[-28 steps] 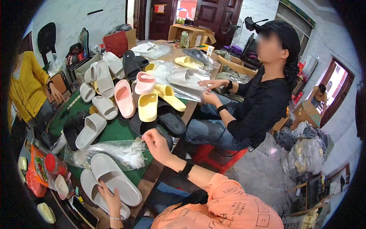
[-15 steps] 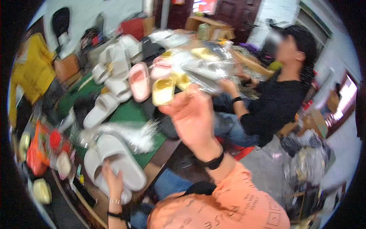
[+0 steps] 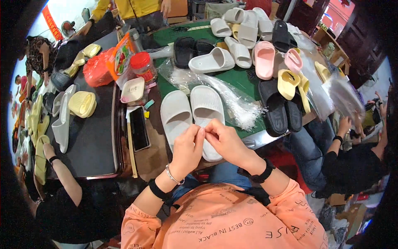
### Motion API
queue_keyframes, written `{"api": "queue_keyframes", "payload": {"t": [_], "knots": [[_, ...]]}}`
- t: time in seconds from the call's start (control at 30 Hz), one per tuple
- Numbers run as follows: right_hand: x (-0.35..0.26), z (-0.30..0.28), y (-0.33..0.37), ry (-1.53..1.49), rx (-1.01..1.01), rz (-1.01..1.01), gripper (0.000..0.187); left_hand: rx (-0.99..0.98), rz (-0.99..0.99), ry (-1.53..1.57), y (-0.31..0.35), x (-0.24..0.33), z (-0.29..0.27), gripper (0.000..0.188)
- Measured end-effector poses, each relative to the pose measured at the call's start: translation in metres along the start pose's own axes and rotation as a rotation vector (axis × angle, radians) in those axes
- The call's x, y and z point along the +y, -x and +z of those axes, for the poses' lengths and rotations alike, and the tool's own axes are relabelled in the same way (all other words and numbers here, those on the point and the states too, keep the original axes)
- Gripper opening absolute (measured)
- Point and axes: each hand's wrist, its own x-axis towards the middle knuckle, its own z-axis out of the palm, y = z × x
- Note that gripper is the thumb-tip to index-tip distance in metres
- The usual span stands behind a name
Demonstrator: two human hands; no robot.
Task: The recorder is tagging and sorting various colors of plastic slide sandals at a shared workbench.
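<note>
A pair of light grey slide sandals (image 3: 208, 101) lies side by side before me at the table's near edge. Over their heel ends, my left hand (image 3: 186, 141) and my right hand (image 3: 232, 143) meet with their fingertips pinched together. Whatever is between the fingers is too small to make out. Just beyond the pair, a clear plastic bag (image 3: 199, 79) holds a bundle of thin white, thread-like strands (image 3: 242, 110). A black slide sandal (image 3: 273, 108) and a yellow slide sandal (image 3: 287, 83) lie to the right of it.
More sandals, pink (image 3: 264, 60), grey (image 3: 248, 29) and black (image 3: 183, 52), spread over the green table mat (image 3: 168, 85). At left are a red-lidded jar (image 3: 143, 66), a phone (image 3: 139, 128) and a dark table (image 3: 103, 137). Co-workers sit on both sides; one in yellow (image 3: 139, 9) stands beyond.
My view has turned. My right hand has come back from its raised place by the yellow sandal, and my left hand has left the grey sandal's side. Both now meet, pinched, over the grey pair.
</note>
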Motion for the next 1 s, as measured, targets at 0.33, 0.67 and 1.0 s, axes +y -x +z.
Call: {"api": "queue_keyframes", "payload": {"t": [0.33,0.67,1.0], "knots": [[0.06,-0.102,-0.009,0.447,0.182,0.045,0.013,0.365,-0.197,0.67,-0.046,-0.027,-0.06,0.028],[0.003,-0.107,-0.008,0.382,-0.64,-0.211,0.082,-0.497,-0.126,-0.042,-0.056,-0.01,-0.109,0.024],[0.009,0.042,-0.017,-1.073,-0.361,0.715,0.026,-0.517,0.032,-0.285,-0.083,-0.048,-0.075,0.022]]}}
